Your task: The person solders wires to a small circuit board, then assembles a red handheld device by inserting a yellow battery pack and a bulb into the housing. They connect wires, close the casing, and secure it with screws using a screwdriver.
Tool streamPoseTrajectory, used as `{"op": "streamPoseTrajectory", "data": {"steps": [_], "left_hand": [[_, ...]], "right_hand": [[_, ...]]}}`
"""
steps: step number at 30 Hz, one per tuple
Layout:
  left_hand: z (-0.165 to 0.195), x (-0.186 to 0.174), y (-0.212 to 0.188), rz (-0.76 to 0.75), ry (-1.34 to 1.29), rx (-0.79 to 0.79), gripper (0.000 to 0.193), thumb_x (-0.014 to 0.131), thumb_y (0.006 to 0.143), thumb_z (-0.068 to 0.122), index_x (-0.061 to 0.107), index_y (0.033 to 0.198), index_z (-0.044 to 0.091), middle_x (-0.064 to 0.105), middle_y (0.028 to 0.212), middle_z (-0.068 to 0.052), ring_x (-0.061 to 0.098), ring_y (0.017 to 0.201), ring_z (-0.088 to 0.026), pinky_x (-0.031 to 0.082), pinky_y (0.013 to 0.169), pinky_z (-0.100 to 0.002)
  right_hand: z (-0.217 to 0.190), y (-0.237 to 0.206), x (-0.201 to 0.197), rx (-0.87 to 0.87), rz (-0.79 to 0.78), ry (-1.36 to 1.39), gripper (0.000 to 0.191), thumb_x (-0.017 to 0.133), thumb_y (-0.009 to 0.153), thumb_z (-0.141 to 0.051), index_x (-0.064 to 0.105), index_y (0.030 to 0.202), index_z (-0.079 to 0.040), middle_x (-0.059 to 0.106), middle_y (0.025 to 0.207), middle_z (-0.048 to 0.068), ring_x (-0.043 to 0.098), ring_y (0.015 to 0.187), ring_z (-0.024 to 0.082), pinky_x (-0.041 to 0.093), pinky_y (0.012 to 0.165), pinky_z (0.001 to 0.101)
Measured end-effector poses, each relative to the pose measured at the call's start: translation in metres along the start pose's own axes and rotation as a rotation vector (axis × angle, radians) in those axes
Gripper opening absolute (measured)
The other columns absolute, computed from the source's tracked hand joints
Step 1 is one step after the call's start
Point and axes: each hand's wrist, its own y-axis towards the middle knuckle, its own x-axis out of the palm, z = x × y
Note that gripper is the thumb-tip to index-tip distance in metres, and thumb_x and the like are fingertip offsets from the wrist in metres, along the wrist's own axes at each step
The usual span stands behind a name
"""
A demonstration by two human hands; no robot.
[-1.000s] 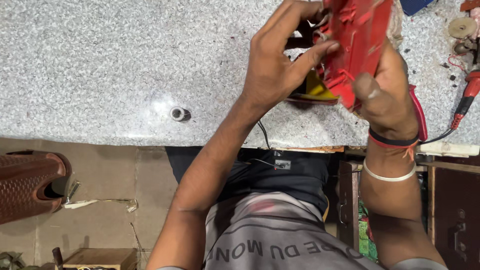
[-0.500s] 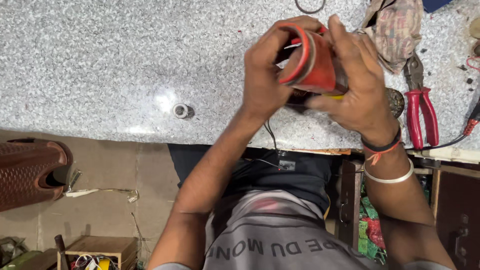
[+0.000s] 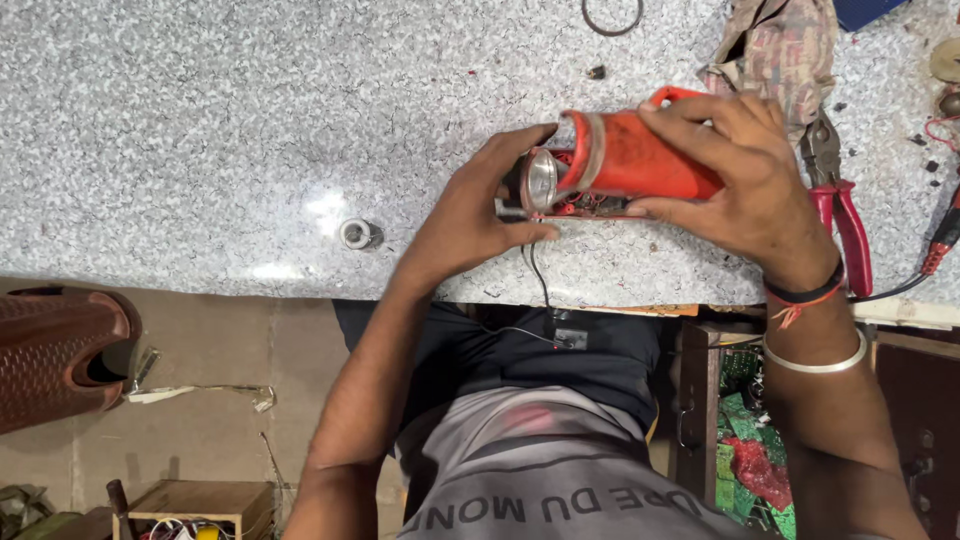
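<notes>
1. Single view: head-worn cam, looking steeply down, almost top-down, over the wearer's own torso.
2. Faces a speckled grey worktop, whose far side runs off the top of frame.
3. Close range: both forearms fill the lower frame; bench edge crosses mid-frame, floor visible below it at left.
4. No second view, so no overlap.

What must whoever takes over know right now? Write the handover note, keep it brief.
Left hand: grips the reflector end of the red torch.
Right hand: wrapped over the torch body, holding it just above the granite bench.
Nearby: red-handled pliers by the right hand, small metal ring to the left.
Done: torch held, reflector in place.
Left: underside gapes, wiring exposed; a black wire hangs free.
</notes>
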Motion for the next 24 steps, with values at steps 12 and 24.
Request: {"op": "streamPoseTrajectory", "data": {"steps": [12,24], "left_hand": [[-0.005,0.012,-0.006,0.029,-0.350,-0.185,0.082,0.090,0.083,0.007,0.045,0.152,0.007,0.067,0.136,-0.014,0.075,0.115,-0.021,0.067,0.089,-0.030],[-0.008,0.013,-0.005,0.021,-0.311,-0.134,0.083,0.092,0.083,0.013,0.045,0.152,0.007,0.064,0.140,-0.017,0.073,0.123,-0.027,0.062,0.096,-0.035]], "right_hand": [[-0.014,-0.004,0.017,0.028,-0.055,0.056,0.083,0.092,0.072,-0.044,0.066,0.143,-0.011,0.065,0.127,0.013,0.057,0.110,0.029,0.045,0.100,0.0444],[-0.011,0.001,0.017,0.029,-0.100,0.151,0.081,0.091,0.071,-0.037,0.065,0.143,-0.012,0.064,0.126,0.010,0.057,0.115,0.028,0.043,0.105,0.0428]]}}
